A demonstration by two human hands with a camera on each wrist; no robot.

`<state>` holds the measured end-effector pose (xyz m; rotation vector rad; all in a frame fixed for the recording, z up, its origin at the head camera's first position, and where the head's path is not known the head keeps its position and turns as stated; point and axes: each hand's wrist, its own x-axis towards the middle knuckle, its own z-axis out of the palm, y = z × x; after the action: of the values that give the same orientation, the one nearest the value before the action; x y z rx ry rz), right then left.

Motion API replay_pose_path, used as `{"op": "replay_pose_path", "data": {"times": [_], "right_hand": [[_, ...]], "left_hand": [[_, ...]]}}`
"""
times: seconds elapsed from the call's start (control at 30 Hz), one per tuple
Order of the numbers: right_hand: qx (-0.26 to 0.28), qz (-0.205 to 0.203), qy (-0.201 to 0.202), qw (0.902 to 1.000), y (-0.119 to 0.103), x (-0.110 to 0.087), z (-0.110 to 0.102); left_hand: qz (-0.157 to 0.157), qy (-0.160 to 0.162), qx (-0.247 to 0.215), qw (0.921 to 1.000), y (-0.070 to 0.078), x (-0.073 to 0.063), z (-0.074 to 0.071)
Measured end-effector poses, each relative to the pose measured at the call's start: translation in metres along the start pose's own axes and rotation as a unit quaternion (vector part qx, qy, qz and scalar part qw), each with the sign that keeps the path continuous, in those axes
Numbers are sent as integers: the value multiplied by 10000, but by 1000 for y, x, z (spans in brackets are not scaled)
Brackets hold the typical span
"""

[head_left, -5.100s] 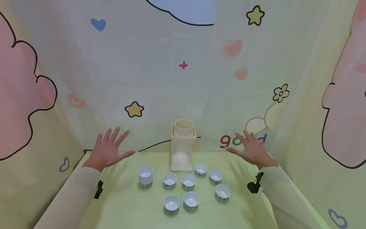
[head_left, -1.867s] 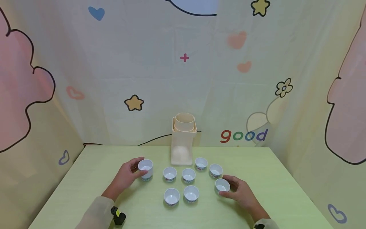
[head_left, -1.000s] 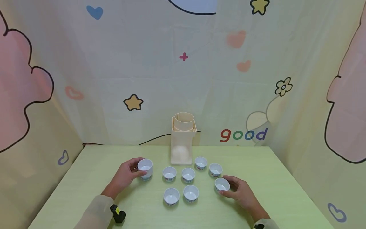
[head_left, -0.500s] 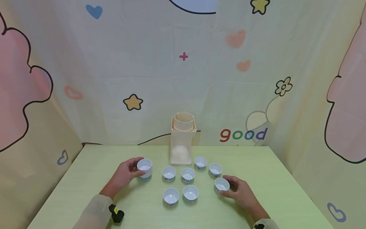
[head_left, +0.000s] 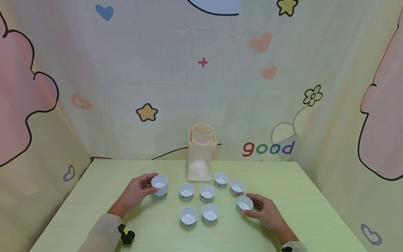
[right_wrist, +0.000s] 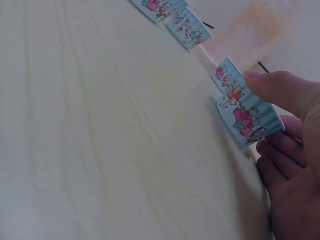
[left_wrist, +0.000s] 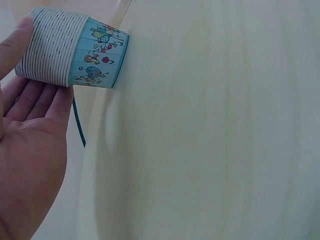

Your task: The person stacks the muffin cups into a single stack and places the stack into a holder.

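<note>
My left hand (head_left: 136, 192) grips a stack of nested paper baking cups (head_left: 161, 187) at the left of the group, thumb on the near side and fingers behind. In the left wrist view many white rims show on the stack (left_wrist: 55, 47), and its lowest cup has a blue floral print. At the right, my right hand (head_left: 267, 212) holds a single paper baking cup (head_left: 244, 203) between thumb and fingers. In the right wrist view that cup (right_wrist: 246, 122) sits low by the table, with printed flowers on its side. Both the stack and the cup are upright.
Several single baking cups stand between the hands, including one at the front (head_left: 189, 217) and one behind the right hand's cup (head_left: 237, 187). A cream plastic holder (head_left: 199, 164) with a round tube on top stands at the back centre. A printed curtain (head_left: 176, 70) surrounds the pale green table (head_left: 94, 182).
Five seconds ago both hands were raised, spread and holding nothing. They came down to the stack and the right cup and now grip these. Over the last second they have hardly moved.
</note>
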<state>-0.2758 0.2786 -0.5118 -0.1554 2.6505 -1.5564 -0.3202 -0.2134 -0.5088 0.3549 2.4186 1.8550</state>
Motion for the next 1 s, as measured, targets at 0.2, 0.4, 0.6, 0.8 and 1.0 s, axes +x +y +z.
{"op": "replay_pose_path", "data": {"times": [0.2,0.4,0.6,0.8,1.0], "right_hand": [[36,99,-8,9999,1,0,-1],[70,116,10,9999,3,1,0],[46,78,43,9999,4,2,0],[79,97,87,9999,2,1,0],[175,56,117,9998,2,0,0]], "left_hand": [[-16,-82,-40,10000,0,1,0],[7,-114,-60,9999,2,2,0],[-30,-68,-57,10000,0,4,-1],[-41,-52,-94,9999,-1,4,0],[-24,-54,-151,9999,-2,6,1]]}}
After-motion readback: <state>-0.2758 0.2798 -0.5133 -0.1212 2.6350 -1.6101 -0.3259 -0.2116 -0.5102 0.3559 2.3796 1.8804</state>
